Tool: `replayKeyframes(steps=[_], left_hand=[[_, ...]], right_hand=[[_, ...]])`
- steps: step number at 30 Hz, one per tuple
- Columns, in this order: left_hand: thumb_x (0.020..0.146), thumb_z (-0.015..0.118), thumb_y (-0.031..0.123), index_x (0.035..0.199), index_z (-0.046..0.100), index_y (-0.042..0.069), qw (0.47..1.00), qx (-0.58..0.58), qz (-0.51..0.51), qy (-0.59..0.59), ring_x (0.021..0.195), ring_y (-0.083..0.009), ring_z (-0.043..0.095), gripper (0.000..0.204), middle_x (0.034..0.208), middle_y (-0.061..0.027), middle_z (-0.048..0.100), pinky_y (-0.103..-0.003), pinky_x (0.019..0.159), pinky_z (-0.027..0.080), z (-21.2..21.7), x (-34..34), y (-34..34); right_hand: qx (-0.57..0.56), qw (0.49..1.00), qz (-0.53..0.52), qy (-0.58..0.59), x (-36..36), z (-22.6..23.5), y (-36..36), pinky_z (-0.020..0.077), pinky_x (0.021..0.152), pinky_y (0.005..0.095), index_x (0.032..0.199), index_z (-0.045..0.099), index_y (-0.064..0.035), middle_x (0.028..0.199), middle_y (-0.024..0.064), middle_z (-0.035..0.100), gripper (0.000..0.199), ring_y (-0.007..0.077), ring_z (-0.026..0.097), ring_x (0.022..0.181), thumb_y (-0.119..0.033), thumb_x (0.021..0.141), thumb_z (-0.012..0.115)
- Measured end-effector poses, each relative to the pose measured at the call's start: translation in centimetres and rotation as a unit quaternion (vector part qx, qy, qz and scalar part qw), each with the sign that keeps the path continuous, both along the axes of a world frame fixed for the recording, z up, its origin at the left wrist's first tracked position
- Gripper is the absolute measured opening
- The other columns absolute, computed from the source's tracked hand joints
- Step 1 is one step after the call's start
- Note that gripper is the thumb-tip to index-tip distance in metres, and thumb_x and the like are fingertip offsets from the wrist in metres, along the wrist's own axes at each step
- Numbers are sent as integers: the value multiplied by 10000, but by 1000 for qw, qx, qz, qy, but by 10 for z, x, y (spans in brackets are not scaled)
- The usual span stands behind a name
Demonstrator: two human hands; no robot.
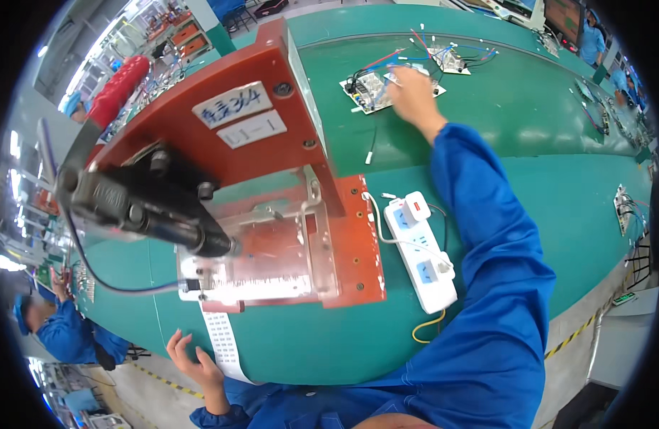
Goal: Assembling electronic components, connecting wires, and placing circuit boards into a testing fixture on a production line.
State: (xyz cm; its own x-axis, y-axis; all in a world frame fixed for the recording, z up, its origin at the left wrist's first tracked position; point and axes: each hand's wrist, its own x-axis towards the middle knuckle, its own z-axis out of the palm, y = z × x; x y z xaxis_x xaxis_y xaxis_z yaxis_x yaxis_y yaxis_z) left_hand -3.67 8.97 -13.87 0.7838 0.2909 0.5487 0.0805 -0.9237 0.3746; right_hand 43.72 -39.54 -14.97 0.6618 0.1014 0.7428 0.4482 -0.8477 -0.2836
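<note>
My right hand [415,98] reaches across the green table, fingers bent down onto a white circuit board [365,93] with dark parts and wires; its fingertips are partly hidden among the parts. Just behind it lies a second white circuit board [451,60] with red and blue wires. My left hand [197,363] is near the table's front edge, empty, fingers apart. Beside it a strip of small printed labels [223,343] hangs from a red bench fixture [272,136]. The fixture has a clear plastic cover [269,250] and a black clamp [150,211].
A white power strip [422,254] with plugs and cables lies right of the fixture, by my right arm. A loose wire [371,146] lies in front of the boards. Another board [621,209] sits at the right edge. A co-worker [65,329] in blue is at the left.
</note>
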Motion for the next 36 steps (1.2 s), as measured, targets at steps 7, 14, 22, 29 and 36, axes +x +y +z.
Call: replayKeyframes(steps=[7,14,22,29,36], left_hand=[[766,484,27,1038,577,-30,999,-33,-4,16,1144,-378,520,293,1224,-226,534,-473,1035,379,1,11,-5],[765,496,10,997,587,-24,999,-38,-6,7,1106,-374,541,252,1179,-229,550,-451,995,410,5,9,-5],[776,552,7,986,601,-19,995,-90,-18,-38,1074,-396,559,218,1149,-229,559,-447,956,440,-1,7,-4],[767,608,-8,1084,580,-27,991,-90,-91,-49,1076,-404,566,319,1154,-225,564,-440,942,455,18,11,5],[785,712,98,1299,563,101,837,154,-404,-335,1264,-299,543,535,1330,-118,582,-450,1076,426,113,48,-65]], right_hand=[[-209,975,-36,61,25,-14,-132,442,1033,420,1367,567,-95,1362,83,577,689,325,512,1269,134,720,517],[-197,975,-54,86,-11,1,-117,488,941,395,963,714,-71,1074,95,572,291,308,538,1089,80,729,628],[-235,962,-122,-65,-166,34,-99,470,929,414,960,682,-100,1054,73,609,250,293,571,1070,14,742,646],[-235,956,-125,-122,-307,115,-85,473,948,410,1110,662,-78,993,80,647,338,263,626,984,40,798,604],[-8,996,28,79,-439,235,74,452,635,293,1383,515,-34,775,94,579,511,154,525,669,41,878,553]])
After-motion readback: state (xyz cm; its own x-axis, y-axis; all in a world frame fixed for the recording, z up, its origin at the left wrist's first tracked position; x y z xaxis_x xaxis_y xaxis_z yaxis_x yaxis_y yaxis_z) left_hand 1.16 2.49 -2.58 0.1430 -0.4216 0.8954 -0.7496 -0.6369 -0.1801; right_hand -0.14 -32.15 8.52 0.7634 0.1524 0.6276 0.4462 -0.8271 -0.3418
